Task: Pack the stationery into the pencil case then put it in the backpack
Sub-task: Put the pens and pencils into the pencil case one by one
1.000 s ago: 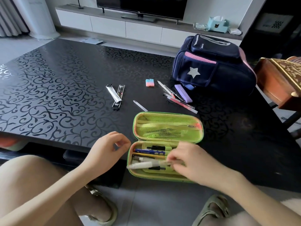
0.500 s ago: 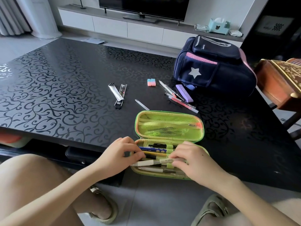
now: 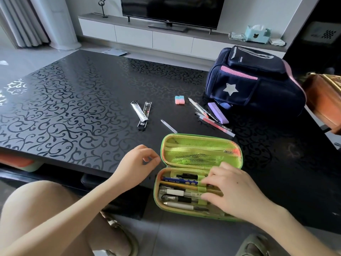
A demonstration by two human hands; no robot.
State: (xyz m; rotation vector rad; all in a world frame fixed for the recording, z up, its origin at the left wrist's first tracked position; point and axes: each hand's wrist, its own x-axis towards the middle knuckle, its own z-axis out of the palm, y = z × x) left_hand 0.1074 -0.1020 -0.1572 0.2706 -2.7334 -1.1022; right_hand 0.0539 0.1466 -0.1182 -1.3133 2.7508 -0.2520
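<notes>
Resting on the pens (image 3: 177,193) inside the open pencil case (image 3: 201,154), the right hand (image 3: 238,193) has its fingers spread out and almost straight. They touch the pens but do not wrap round any of them. The left hand (image 3: 136,167) is just beside the left end of the case and does not touch it. Its fingers are softly curled and nothing shows in them.

The case is green and lies at the near edge of the table (image 3: 73,98), with its lid folded back flat. About seven pens and pencils lie in rows in the lower half.

Farther back on the table lie one pink and blue eraser (image 3: 179,100), two flat packets (image 3: 138,110) that touch each other, one thin clear stick (image 3: 168,126), one purple block (image 3: 217,112) and a small bunch of loose pens (image 3: 212,121), too mixed up to count. One dark blue backpack (image 3: 258,89) with a star stands at the far right, close behind the purple block.

To the left of the packets the dark table is wide and bare. A strip of table lies between the case and the loose things.
</notes>
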